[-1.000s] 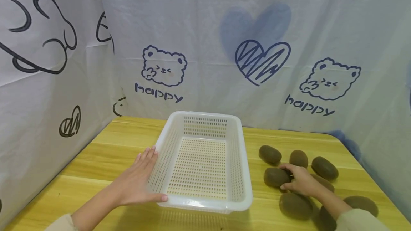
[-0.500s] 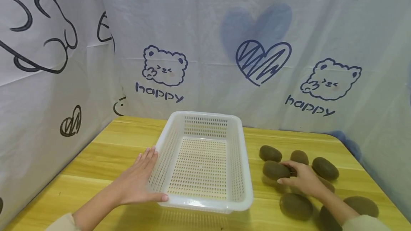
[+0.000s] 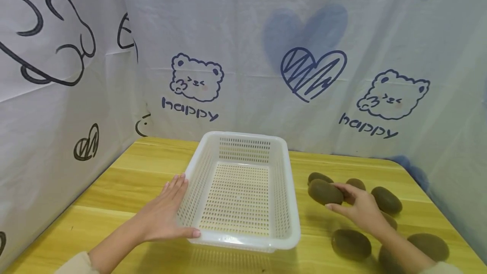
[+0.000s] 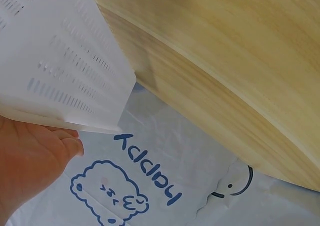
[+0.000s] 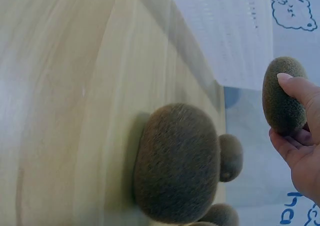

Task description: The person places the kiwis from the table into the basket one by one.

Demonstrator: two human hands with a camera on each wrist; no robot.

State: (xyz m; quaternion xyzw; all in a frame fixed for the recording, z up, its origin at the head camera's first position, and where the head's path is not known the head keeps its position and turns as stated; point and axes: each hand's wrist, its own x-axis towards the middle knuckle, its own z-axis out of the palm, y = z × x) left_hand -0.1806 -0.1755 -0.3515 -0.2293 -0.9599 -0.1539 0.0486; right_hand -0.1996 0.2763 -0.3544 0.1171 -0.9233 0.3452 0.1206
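My right hand (image 3: 363,210) holds a brown fuzzy kiwi (image 3: 324,192) above the table, thumb on one side and fingers on the other. The right wrist view also shows this kiwi (image 5: 284,95) in the grip, lifted off the wood. Beside the white perforated plastic basket (image 3: 283,189), my left hand (image 3: 163,215) rests along the left wall. Its fingers lie straight near the rim and its thumb reaches across the front left corner. Nothing lies inside the basket. In the left wrist view, the left hand (image 4: 37,158) touches the basket's rim.
Several more kiwis lie right of the basket, among them one kiwi (image 3: 351,244) near the front and another kiwi (image 3: 386,200) farther back. The yellow wood-grain table (image 3: 114,189) meets a printed white cloth (image 3: 243,54) behind and at the sides.
My right hand has raised the kiwi off the table and slightly away from me, partly covering the kiwi behind it. The left hand and the basket have stayed in place.
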